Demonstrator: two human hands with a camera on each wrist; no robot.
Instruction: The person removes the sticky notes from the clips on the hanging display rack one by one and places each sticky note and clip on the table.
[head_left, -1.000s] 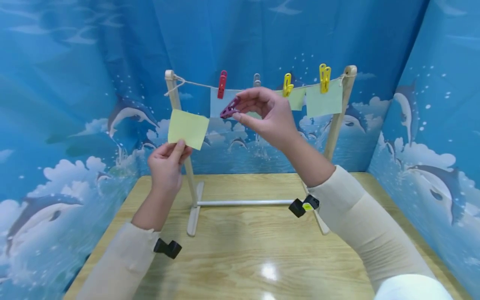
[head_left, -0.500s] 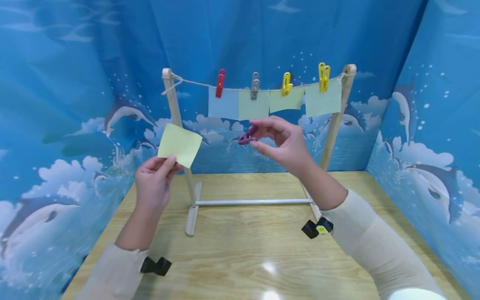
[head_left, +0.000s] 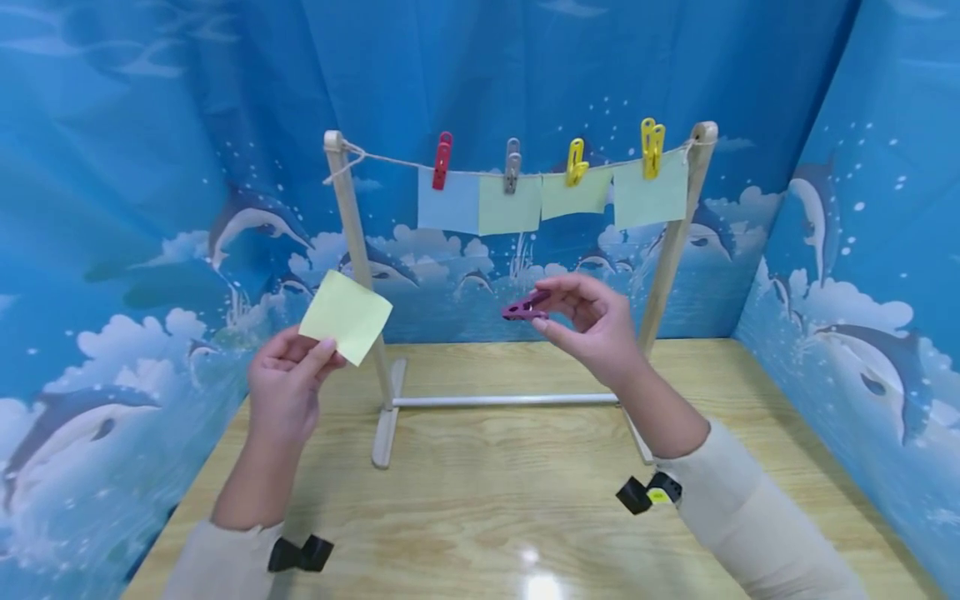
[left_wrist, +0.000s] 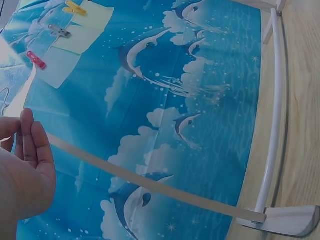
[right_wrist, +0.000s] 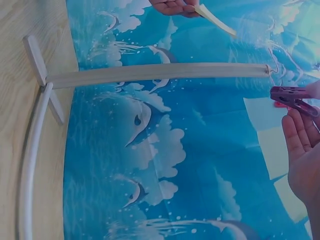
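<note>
My left hand (head_left: 288, 387) pinches a square yellow paper note (head_left: 347, 317) by its lower corner, in front of the rack's left post. To the right, my right hand (head_left: 592, 325) holds a purple clothespin (head_left: 522, 307) between thumb and fingers, its tip pointing left. Both hands are below the string (head_left: 397, 161), apart from it. On the string hang a blue note (head_left: 448, 204) under a red clothespin (head_left: 442, 162), a pale green note (head_left: 510, 207) under a grey clothespin (head_left: 512, 167), a yellow-green note (head_left: 573, 196) under a yellow clothespin (head_left: 576, 162), and another pale green note (head_left: 648, 196).
The string runs between a left wooden post (head_left: 351, 208) and a right wooden post (head_left: 678, 217). A white bar (head_left: 502, 401) joins their feet on the wooden table (head_left: 465, 500). A blue dolphin-print curtain (head_left: 465, 75) surrounds the back and sides.
Both hands have come down from near the string. The left hand has shifted left with the yellow note, and the right hand has moved right with the purple clothespin.
</note>
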